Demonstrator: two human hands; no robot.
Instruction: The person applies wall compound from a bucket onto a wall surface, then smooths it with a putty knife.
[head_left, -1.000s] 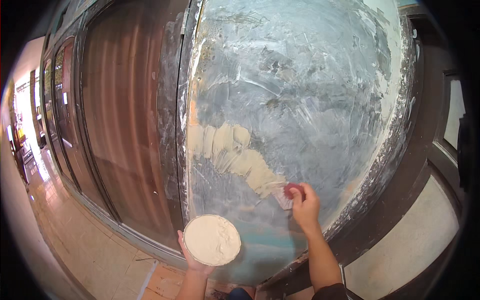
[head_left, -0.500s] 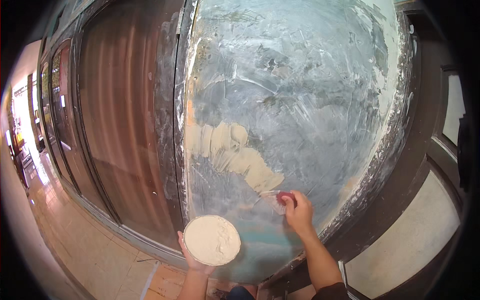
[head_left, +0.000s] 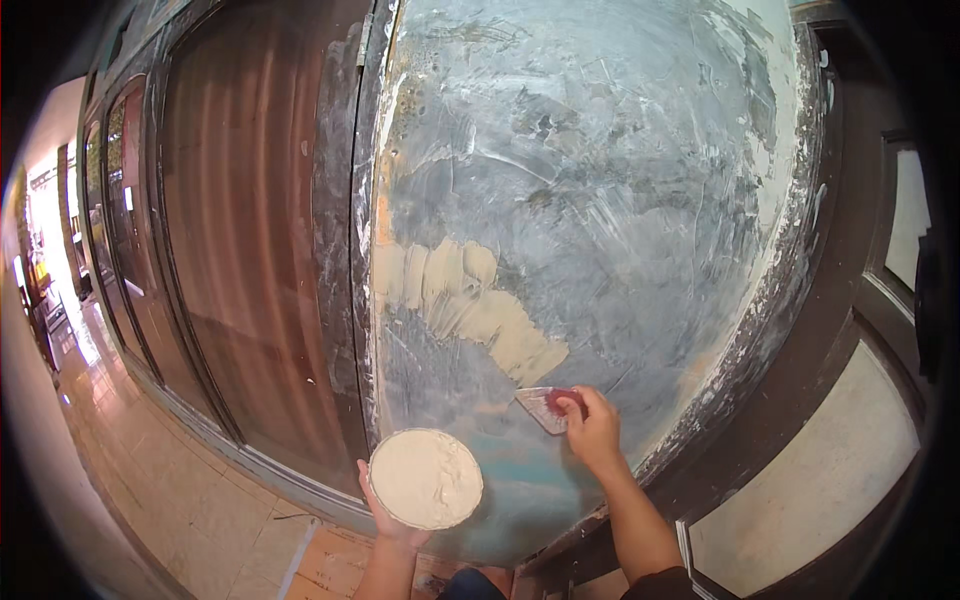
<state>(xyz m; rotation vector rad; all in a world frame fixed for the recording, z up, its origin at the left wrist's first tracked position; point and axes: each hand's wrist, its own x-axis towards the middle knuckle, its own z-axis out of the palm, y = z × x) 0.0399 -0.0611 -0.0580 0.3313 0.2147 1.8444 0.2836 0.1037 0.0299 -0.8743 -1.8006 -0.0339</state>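
Below the smeared beige putty patch [head_left: 472, 308], the right hand [head_left: 595, 430] pinches a red-handled flared scraper [head_left: 544, 408]; the left hand [head_left: 392, 526] clasps a round container [head_left: 460, 516] of cream paste [head_left: 422, 476].

Floor [head_left: 200, 500]: beige tile, glossy toward far left. Orange-brown sheet [head_left: 335, 572] flat on it at bottom edge, pale strip [head_left: 299, 557] along sheet's left side. Thin dark piece [head_left: 293, 516] beside strip's top end.

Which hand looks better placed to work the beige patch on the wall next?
Probably the right hand: it holds the red-handled scraper, its blade near the lower end of the beige patch. The left hand supports the round container of paste, lower down.
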